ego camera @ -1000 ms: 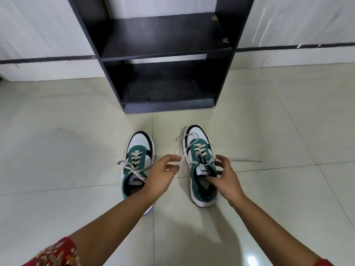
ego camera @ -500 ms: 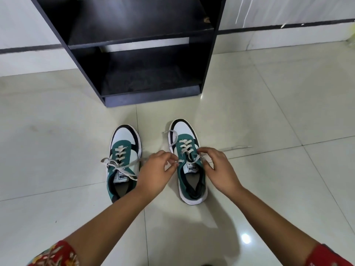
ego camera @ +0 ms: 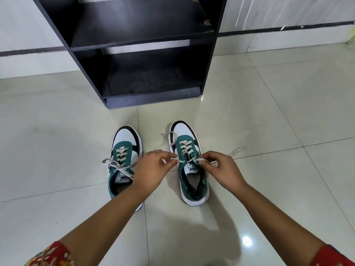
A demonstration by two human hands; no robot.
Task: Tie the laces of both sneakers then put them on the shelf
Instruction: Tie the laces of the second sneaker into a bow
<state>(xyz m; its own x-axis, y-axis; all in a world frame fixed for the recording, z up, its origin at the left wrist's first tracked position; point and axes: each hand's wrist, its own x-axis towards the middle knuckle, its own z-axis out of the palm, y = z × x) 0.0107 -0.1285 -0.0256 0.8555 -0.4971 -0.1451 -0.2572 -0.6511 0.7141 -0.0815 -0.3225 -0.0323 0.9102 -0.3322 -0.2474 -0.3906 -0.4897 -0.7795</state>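
- Head view: the left hand [ego camera: 153, 169] is seen with thumb and forefinger pinched together on a lace end at the left side of the right sneaker [ego camera: 189, 164]; the right hand [ego camera: 221, 169] is likewise pinched shut on the lace [ego camera: 208, 162] at the sneaker's right side.
- Both hands are held just above the top eyelets, touching the laces, with the tongue label between them.
- Step in hand, as judged: the first crossing of the right sneaker's laces is being started; no knot is yet formed.
- Next move, as judged: the two ends must be crossed and drawn snug, then looped; a loose end trailing on the floor [ego camera: 269, 189] to the right will need gathering.
- Just beside the left forearm, the left sneaker [ego camera: 123, 162] is noted with its laces loose and untied.
- Beyond both sneakers, the black shelf [ego camera: 151, 96] is found standing near, its lower compartment unoccupied.
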